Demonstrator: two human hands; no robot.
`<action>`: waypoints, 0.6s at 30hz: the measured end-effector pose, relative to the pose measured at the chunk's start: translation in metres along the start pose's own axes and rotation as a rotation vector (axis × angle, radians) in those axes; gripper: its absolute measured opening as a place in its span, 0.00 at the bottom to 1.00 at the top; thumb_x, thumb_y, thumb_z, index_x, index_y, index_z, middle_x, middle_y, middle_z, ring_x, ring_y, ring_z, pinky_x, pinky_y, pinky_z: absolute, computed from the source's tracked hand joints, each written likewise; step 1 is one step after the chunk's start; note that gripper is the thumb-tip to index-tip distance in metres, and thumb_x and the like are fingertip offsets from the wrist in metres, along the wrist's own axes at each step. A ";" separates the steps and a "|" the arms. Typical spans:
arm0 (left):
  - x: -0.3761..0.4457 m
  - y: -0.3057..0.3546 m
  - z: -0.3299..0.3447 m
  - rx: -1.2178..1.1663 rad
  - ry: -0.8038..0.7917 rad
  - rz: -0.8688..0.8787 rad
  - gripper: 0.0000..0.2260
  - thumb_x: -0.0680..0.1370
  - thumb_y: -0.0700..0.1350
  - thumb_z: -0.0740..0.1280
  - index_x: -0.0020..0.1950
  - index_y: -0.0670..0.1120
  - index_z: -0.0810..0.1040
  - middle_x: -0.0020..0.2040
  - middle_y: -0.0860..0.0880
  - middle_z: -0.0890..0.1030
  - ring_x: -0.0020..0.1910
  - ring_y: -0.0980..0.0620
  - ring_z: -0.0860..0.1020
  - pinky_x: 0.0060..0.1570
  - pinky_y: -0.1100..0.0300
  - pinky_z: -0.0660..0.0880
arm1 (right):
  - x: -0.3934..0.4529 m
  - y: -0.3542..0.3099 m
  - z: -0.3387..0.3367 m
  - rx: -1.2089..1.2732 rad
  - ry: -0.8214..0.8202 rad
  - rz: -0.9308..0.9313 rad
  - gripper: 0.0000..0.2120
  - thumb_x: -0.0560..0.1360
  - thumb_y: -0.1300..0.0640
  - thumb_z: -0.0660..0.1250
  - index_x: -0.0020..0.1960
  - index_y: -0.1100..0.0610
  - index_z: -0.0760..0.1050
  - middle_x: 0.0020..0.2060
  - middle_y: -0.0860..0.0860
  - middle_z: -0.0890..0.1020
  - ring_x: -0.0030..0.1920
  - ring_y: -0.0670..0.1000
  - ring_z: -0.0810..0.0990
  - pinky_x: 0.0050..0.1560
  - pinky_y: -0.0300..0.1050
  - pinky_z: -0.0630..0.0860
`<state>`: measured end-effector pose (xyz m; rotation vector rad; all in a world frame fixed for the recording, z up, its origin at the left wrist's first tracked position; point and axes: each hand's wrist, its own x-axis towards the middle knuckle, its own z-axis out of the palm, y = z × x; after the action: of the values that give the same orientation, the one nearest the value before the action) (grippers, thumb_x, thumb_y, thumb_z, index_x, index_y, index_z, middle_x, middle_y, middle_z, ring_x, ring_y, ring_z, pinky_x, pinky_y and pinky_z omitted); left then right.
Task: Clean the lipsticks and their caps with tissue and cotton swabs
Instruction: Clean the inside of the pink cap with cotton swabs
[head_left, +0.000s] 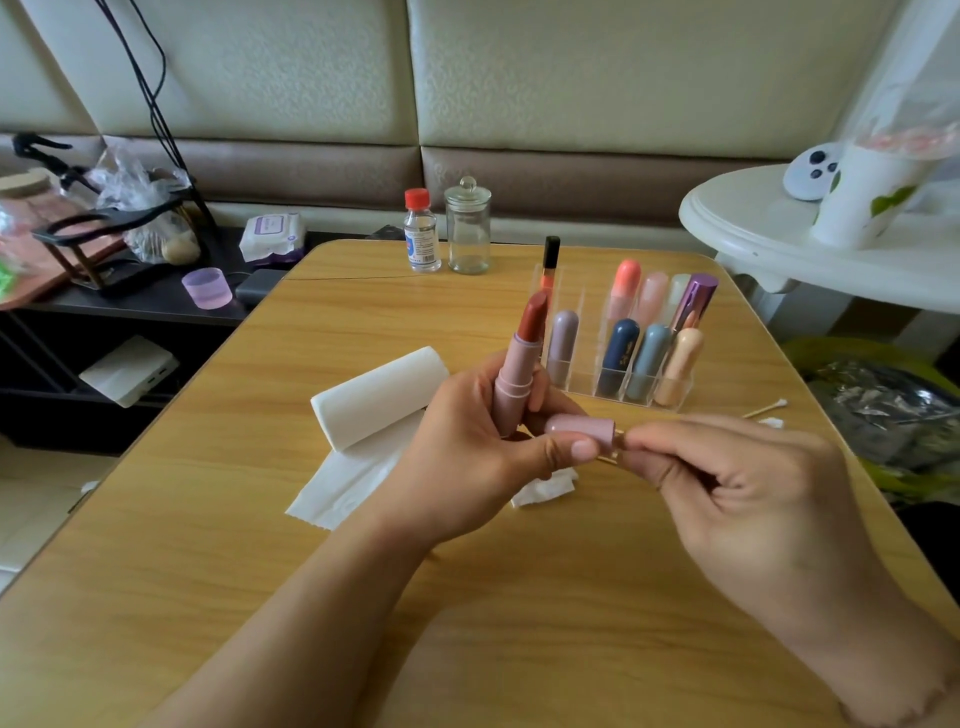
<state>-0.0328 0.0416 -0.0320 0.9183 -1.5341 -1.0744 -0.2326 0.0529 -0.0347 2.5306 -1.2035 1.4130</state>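
At about nine o'clock from the middle of the wooden table (218, 519) lay a roll of tissue (379, 397), soft and white, with its long axis running from lower left to upper right and one loose sheet pulled out toward the person. A small crumpled piece of tissue (545, 488) lay just under the hands.

The left hand (467, 457) gripped an open lipstick (519, 364). Its smooth pink plastic tube stood almost upright, leaning a little to one o'clock, and the brick-red slanted tip pointed up. The thumb and fingers of the same hand also pinched the pink cap (582, 428), a round-ended cylinder that lay horizontal, with its open mouth facing three o'clock.

The right hand (727, 478) pinched a thin cotton swab (608, 459) at the mouth of the cap; only a short piece of its wooden stick showed, so I cannot tell how deep it went. The two hands were close together, almost touching.

At one o'clock stood a clear plastic organizer (670, 395) with capped lipsticks upright in its compartments. Behind it, at twelve o'clock, were a small bottle (422, 234) with a red cap and a glass jar (468, 228) with a lid. At three o'clock more swabs (766, 409) lay near the table's edge.
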 end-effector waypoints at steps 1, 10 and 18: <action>0.000 -0.001 0.000 0.013 0.004 0.004 0.17 0.68 0.36 0.76 0.41 0.45 0.67 0.42 0.45 0.85 0.38 0.46 0.80 0.37 0.56 0.78 | 0.000 -0.001 0.000 0.049 -0.001 0.017 0.04 0.71 0.61 0.73 0.45 0.56 0.86 0.36 0.40 0.82 0.38 0.40 0.81 0.39 0.30 0.75; 0.001 -0.003 0.000 0.085 0.013 0.002 0.19 0.67 0.28 0.76 0.41 0.42 0.67 0.45 0.44 0.85 0.45 0.46 0.84 0.45 0.48 0.81 | 0.002 -0.006 -0.001 0.279 -0.041 0.234 0.04 0.72 0.54 0.70 0.41 0.49 0.84 0.23 0.43 0.79 0.24 0.43 0.79 0.30 0.35 0.75; 0.003 -0.012 -0.002 0.166 0.043 -0.024 0.18 0.66 0.28 0.77 0.45 0.30 0.68 0.45 0.45 0.85 0.45 0.48 0.84 0.47 0.48 0.81 | 0.004 -0.001 0.004 0.398 -0.177 0.462 0.11 0.73 0.64 0.73 0.38 0.50 0.84 0.28 0.51 0.82 0.21 0.49 0.79 0.27 0.38 0.76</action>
<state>-0.0313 0.0345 -0.0422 1.0685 -1.5977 -0.9491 -0.2272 0.0498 -0.0338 2.8047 -1.7944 1.6900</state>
